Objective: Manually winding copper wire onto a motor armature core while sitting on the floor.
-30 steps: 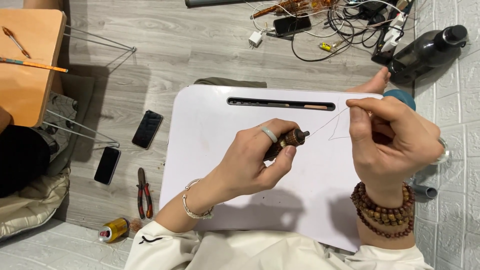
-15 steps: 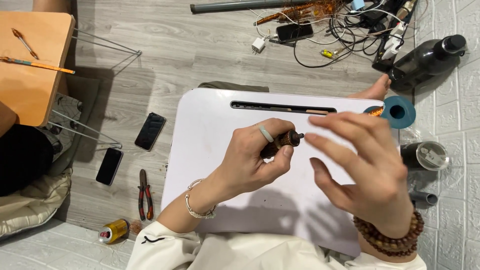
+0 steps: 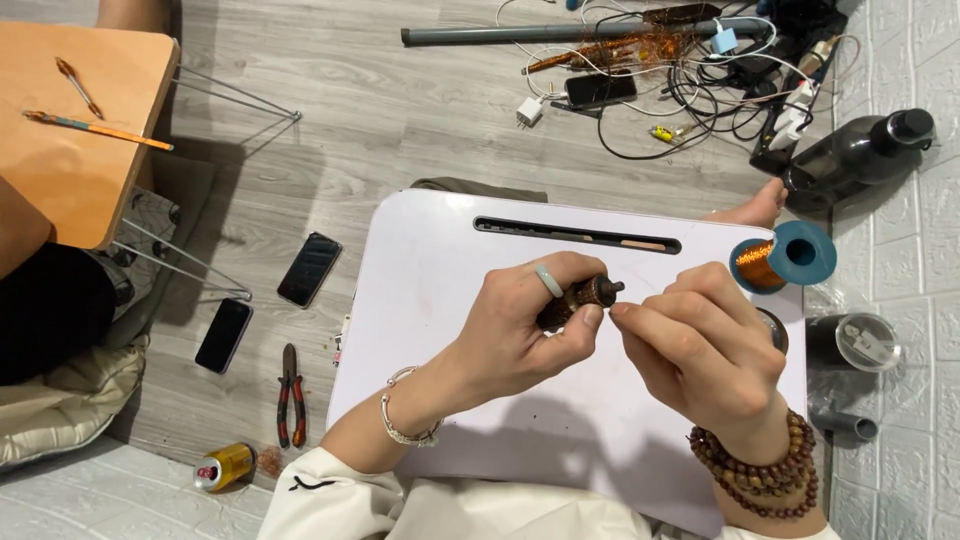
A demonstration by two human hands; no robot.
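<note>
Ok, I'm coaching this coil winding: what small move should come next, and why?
Probably lay another turn: the left hand pinches the small dark coil core, the right hand has its fingertips right at it, and the copper wire spool lies close by on the white lap table.

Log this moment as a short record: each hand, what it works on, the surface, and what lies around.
left hand: grips a small dark cylindrical part, ring on one finger
right hand: fingertips pinched at the part's tip
surface: white lap table
on table edge: blue spool of copper wire
floor, left: two phones, red-handled pliers, drink can
floor, top: tangled cables
</note>
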